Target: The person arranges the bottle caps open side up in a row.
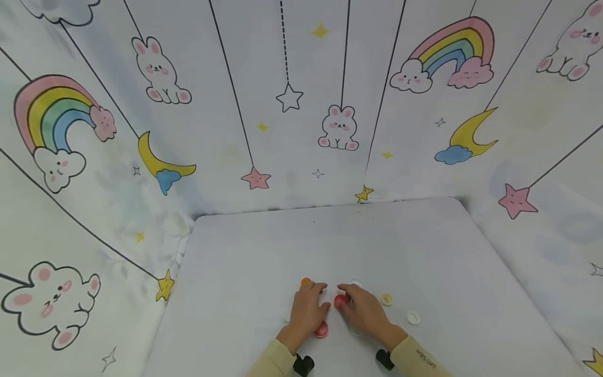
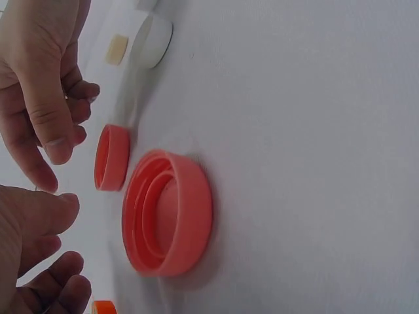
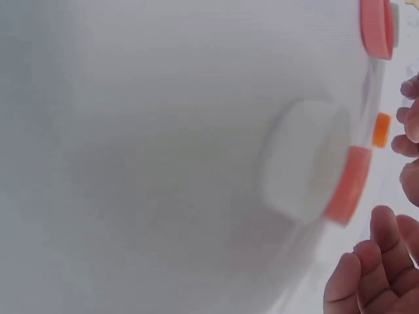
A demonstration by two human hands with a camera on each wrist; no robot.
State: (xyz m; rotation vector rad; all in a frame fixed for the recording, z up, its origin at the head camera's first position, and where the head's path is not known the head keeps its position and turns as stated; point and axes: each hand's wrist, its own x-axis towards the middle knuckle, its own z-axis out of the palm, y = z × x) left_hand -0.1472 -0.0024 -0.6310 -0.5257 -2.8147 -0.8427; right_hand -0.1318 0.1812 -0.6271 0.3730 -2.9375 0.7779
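My left hand (image 1: pixel 308 306) hovers over the white table with fingers bent loosely and nothing in its grasp. Just beyond its fingers sits an orange cap (image 1: pixel 305 281). Beside its wrist lies a large red bottle cap (image 1: pixel 321 329), hollow side up in the left wrist view (image 2: pixel 167 212). Opposite it, my right hand (image 1: pixel 369 314) has thumb and fingers spread around a smaller red cap (image 1: pixel 340 301). In the left wrist view this smaller cap (image 2: pixel 112 158) rests on the table, apart from the fingertips. A white cap (image 3: pixel 304 160) stands close to it in the right wrist view.
A yellow cap (image 1: pixel 387 299) and a white ring-shaped cap (image 1: pixel 413 318) lie right of my right hand. Another white cap (image 1: pixel 356 283) shows partly behind that hand. Patterned cloth (image 1: pixel 301 131) rises around the table (image 1: pixel 264 251). Black wrist cameras (image 1: pixel 303 365) sit below both hands.
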